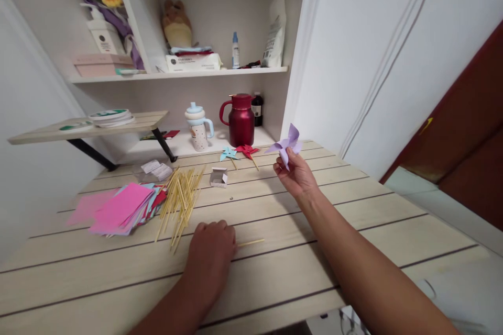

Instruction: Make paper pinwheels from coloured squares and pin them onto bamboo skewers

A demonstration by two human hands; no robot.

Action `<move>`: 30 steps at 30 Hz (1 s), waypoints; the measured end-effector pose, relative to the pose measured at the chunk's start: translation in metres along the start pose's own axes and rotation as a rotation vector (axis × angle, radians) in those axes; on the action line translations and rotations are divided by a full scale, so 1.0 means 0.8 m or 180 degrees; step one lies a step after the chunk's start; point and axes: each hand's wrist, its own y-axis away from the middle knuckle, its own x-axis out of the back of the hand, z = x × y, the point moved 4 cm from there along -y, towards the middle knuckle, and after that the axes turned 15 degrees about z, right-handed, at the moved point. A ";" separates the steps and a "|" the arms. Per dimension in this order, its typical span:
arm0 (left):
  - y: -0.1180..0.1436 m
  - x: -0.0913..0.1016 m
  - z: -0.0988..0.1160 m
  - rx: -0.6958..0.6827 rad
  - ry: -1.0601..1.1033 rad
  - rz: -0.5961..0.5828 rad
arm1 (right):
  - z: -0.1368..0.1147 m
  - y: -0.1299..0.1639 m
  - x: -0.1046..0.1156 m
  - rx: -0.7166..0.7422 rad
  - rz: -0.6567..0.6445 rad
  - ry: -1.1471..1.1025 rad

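Note:
My right hand (pixel 295 170) is raised above the table and pinches a purple paper pinwheel (pixel 290 142) between thumb and fingers. Low on the tabletop, my left hand (pixel 212 243) is closed with its fingers curled, gripping a thin wooden stick (pixel 251 243) whose end pokes out to the right. Just beyond that hand lies a loose pile of wooden sticks (pixel 181 196). A small open box (pixel 219 178) and a tiny metallic piece (pixel 231 198) lie between the hands. Farther back, a light blue pinwheel (pixel 228 154) and a red pinwheel (pixel 247 151) rest on sticks.
Coloured paper squares (pixel 123 207) are stacked at the left, near clear plastic packets (pixel 156 169). A red jug (pixel 241 120) and a pale cup (pixel 197 128) stand at the back. A small raised stand (pixel 149 121) is at the left. A wall (pixel 334 63) borders the right.

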 end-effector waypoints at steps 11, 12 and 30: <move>-0.002 -0.022 0.017 -0.0375 0.0173 0.0162 | 0.001 0.000 0.000 -0.0025 0.0010 0.0088; -0.005 -0.021 0.014 -0.0288 0.0228 0.0224 | 0.002 0.000 0.000 -0.0035 0.0005 0.0098; -0.039 -0.018 -0.054 0.1882 0.3283 0.0470 | 0.063 0.045 -0.021 -0.0835 -0.0410 0.0071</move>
